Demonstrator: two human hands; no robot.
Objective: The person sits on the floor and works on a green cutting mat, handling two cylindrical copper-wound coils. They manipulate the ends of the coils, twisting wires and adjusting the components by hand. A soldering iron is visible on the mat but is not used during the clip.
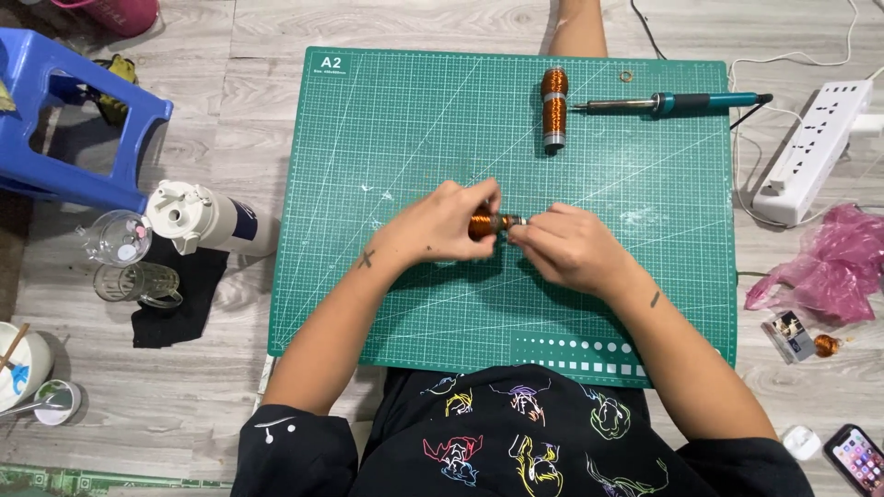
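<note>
Both hands [502,235] around copper coil [482,224]

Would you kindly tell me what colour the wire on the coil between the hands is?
Coppery orange, seen in the head view: the coil.

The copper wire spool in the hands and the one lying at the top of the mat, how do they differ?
The held spool sits gripped between the left hand and right hand, lying crosswise; the far spool rests untouched on the green mat, pointing away, beside the soldering iron. The held spool is mostly covered by fingers; the far spool shows full length. Both are wound with orange copper wire.
</note>
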